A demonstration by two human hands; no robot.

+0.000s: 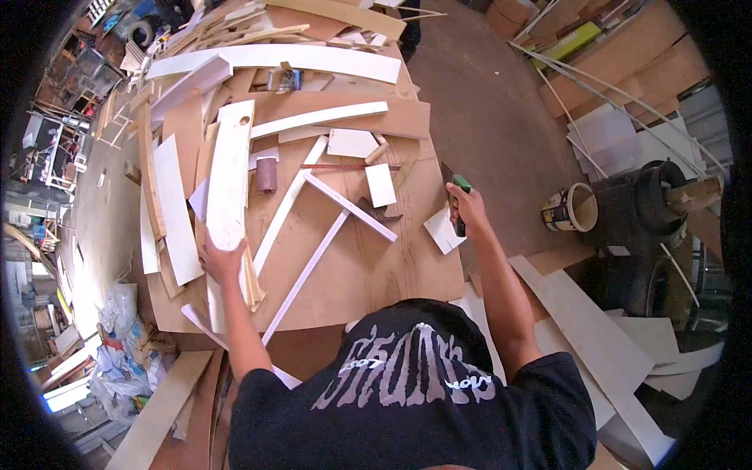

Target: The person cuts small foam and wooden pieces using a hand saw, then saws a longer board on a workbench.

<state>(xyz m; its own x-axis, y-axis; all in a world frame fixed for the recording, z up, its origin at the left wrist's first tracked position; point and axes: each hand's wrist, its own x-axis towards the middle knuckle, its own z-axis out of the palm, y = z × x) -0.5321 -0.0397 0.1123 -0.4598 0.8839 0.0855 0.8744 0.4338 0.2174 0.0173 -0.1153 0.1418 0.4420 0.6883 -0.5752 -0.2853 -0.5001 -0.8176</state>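
My left hand (223, 257) is closed on the near part of a long white board (229, 172) with a round hole near its far end. Beside it lie thin wood strips (251, 282). My right hand (468, 207) grips the green handle of a hand saw (460, 184) at the table's right edge, its dark blade pointing away. Just left of the saw is a white square piece (444, 231). Between my hands, a white T-shaped frame (350, 205) rests on the wooden table (384, 270), with a dark hammer-like tool (380, 211) partly under it.
Scrap wood (227, 35) is piled at the table's far end. A brown cylinder (267, 174) stands near the long board. Right of the table are a bucket (570, 207), a black bin (646, 204) and leaning boards (583, 329). Plastic bags (121, 352) lie at the left.
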